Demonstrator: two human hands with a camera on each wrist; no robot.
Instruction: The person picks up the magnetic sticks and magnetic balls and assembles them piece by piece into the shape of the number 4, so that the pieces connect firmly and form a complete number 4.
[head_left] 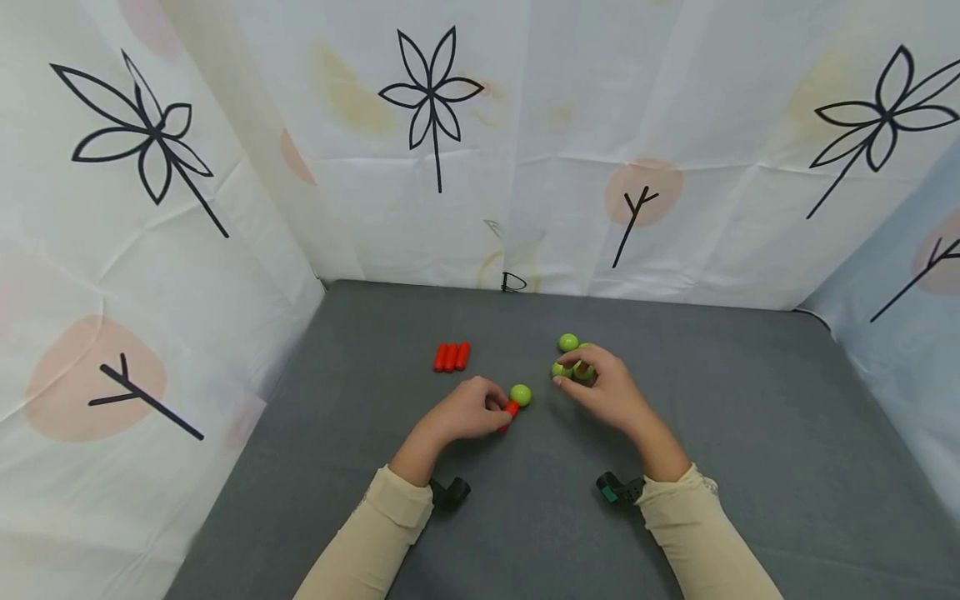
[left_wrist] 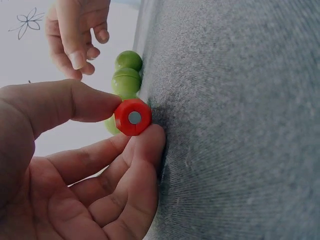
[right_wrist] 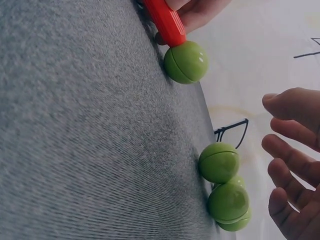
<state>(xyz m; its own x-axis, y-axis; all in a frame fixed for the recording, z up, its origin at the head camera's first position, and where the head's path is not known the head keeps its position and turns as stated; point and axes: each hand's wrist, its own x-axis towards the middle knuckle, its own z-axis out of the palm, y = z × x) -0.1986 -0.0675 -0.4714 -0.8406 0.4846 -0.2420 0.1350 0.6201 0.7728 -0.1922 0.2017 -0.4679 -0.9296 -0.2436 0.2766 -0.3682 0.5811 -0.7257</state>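
Note:
My left hand pinches a red ridged plastic rod between thumb and fingers, low over the table. A round grey disc shows in the rod's near end in the left wrist view. Against its far end sits a glossy green ball with a seam line, resting on the table. My right hand hovers by a cluster of several more green balls. Its fingers are spread and loosely bent, with a gap to the balls in the right wrist view. In the head view the fingers partly cover that cluster.
Three red rods lie side by side at the back, left of the balls. The grey table meets white printed cloth walls at the back and sides. Dark wrist devices sit at both sleeve cuffs.

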